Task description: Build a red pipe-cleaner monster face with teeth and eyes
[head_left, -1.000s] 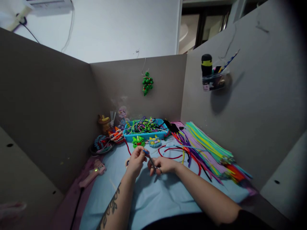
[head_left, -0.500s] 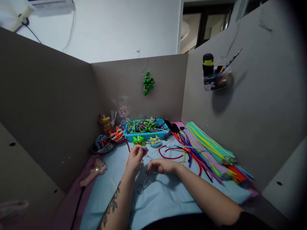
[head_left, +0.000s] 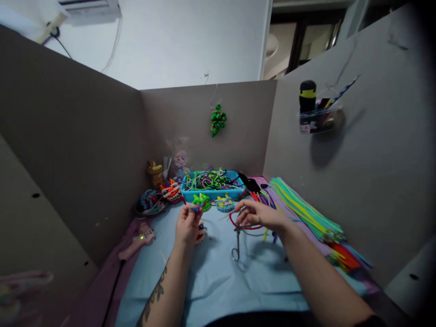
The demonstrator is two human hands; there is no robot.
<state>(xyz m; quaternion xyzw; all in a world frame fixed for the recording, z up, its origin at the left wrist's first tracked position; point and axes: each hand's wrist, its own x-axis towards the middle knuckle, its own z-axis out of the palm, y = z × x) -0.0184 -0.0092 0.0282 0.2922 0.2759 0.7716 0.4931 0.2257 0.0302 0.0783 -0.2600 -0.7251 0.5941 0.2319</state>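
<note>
My left hand [head_left: 186, 227] is closed in a pinch on a small blue fuzzy piece [head_left: 194, 209], whose exact kind I cannot make out. Beside that hand, partly hidden by it, lies a small cream and red fuzzy figure [head_left: 201, 232]. My right hand [head_left: 260, 215] is raised over the cloth with loosely curled fingers. From its fingertips hangs a pair of metal scissors [head_left: 237, 243], one handle loop pointing down. Past the hands sit a green fuzzy face [head_left: 202, 202] and a blue and yellow fuzzy face [head_left: 225, 204].
Behind stands a blue tray [head_left: 214, 195] of tangled pipe-cleaner scraps. Bundles of coloured pipe cleaners [head_left: 303, 209] lie right. At left are a dark bowl [head_left: 151, 213], an orange and white figure [head_left: 171, 190] and a pink glue gun [head_left: 141, 240]. Grey partitions [head_left: 190, 122] enclose the table.
My right hand has moved away to the right from my left hand, carrying the scissors. The left hand keeps the blue piece. The cream and red figure shows more now. The view has shifted slightly.
</note>
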